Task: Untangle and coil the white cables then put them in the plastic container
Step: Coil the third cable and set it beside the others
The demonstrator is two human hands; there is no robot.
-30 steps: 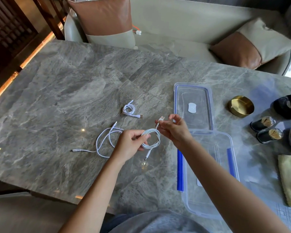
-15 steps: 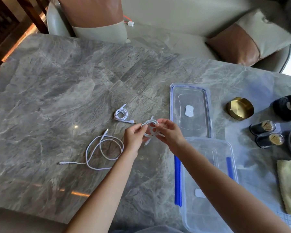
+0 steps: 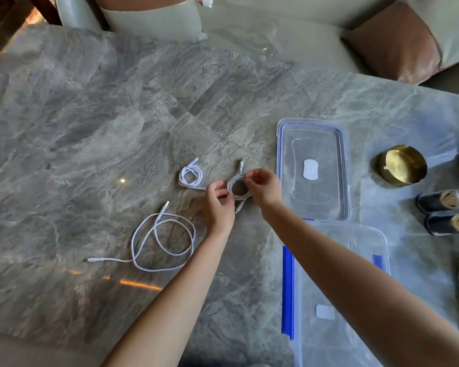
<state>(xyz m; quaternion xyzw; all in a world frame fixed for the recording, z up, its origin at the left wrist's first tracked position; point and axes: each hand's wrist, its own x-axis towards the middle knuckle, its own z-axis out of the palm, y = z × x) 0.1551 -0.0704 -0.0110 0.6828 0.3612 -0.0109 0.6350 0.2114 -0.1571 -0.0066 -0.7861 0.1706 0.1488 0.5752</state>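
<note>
- Centre of frame: left hand and right hand pinch a nearly coiled cable between curled fingertips.
- Just left: small coil, finished, lying on the table.
- Lower left: loose cable, not coiled.
- Lower right: container, no cable inside yet.

No writing, brand, number or sign is readable anywhere. Just to the right of the right hand and its fingers, the lid carries a small white sticker with no legible print. Nearer the person than the fingers, the container bears another white sticker, equally unreadable.
</note>
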